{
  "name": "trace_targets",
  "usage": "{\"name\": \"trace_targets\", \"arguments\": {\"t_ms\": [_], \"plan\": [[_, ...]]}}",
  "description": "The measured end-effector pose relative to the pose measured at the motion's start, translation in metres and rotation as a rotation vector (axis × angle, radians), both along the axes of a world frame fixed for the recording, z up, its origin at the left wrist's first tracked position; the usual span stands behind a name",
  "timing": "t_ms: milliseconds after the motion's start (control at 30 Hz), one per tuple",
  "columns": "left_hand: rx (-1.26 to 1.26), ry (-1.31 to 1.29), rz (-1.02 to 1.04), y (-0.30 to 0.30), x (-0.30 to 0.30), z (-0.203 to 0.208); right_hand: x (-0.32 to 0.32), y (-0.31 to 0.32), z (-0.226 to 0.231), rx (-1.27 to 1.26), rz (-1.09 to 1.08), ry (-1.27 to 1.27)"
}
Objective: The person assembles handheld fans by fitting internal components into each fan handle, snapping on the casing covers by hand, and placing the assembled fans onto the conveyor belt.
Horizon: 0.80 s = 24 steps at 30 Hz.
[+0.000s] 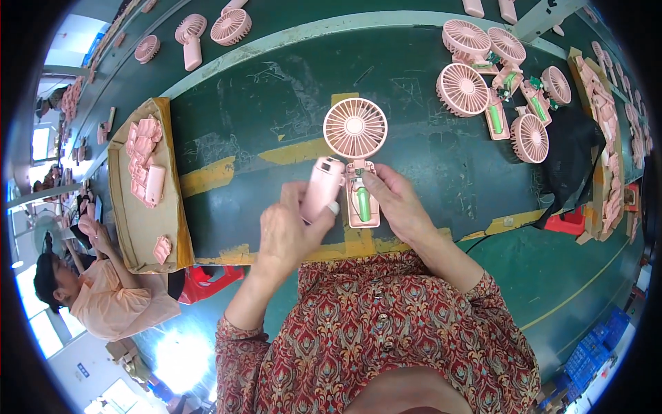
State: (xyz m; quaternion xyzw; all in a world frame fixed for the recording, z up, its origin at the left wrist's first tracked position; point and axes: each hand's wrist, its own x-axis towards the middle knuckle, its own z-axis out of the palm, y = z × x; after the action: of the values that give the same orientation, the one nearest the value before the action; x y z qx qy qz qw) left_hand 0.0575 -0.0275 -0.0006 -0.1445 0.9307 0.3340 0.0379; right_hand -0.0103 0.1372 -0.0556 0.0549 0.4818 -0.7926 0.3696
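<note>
In front of me a pink handheld fan (pixel 355 128) lies on the green table with its round grille pointing away. Its handle is uncovered, showing a green battery (pixel 363 205) and small wires and parts above it. My right hand (pixel 400 202) grips the right side of this handle, thumb on the upper part near the neck. A loose pink handle cover (pixel 323 190) is tilted in my left hand (pixel 286 224), held between thumb and fingers just left of the fan. A pale covering shows on my left thumb tip.
Several opened fans (pixel 463 90) with green batteries cluster at the right, by a black cloth (pixel 569 155). A cardboard tray (pixel 181 228) of pink shells stands left, another carton (pixel 580 69) far right. A co-worker (pixel 110 297) sits at the left. More fans (pixel 230 27) lie beyond the pale rail.
</note>
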Motion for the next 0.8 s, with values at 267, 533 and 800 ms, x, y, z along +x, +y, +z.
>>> {"name": "trace_targets", "arguments": {"t_ms": [267, 533, 800], "plan": [[0.019, 0.020, -0.082, 0.037, 0.001, 0.000, 0.003, -0.001, 0.002, 0.084, 0.007, 0.170], [-0.082, 0.093, -0.118, 0.042, -0.002, -0.001, 0.001, 0.005, 0.007, -0.032, 0.115, 0.082], [-0.149, 0.113, -0.203, 0.040, 0.001, -0.006, -0.006, 0.010, 0.007, -0.155, 0.270, 0.055]]}}
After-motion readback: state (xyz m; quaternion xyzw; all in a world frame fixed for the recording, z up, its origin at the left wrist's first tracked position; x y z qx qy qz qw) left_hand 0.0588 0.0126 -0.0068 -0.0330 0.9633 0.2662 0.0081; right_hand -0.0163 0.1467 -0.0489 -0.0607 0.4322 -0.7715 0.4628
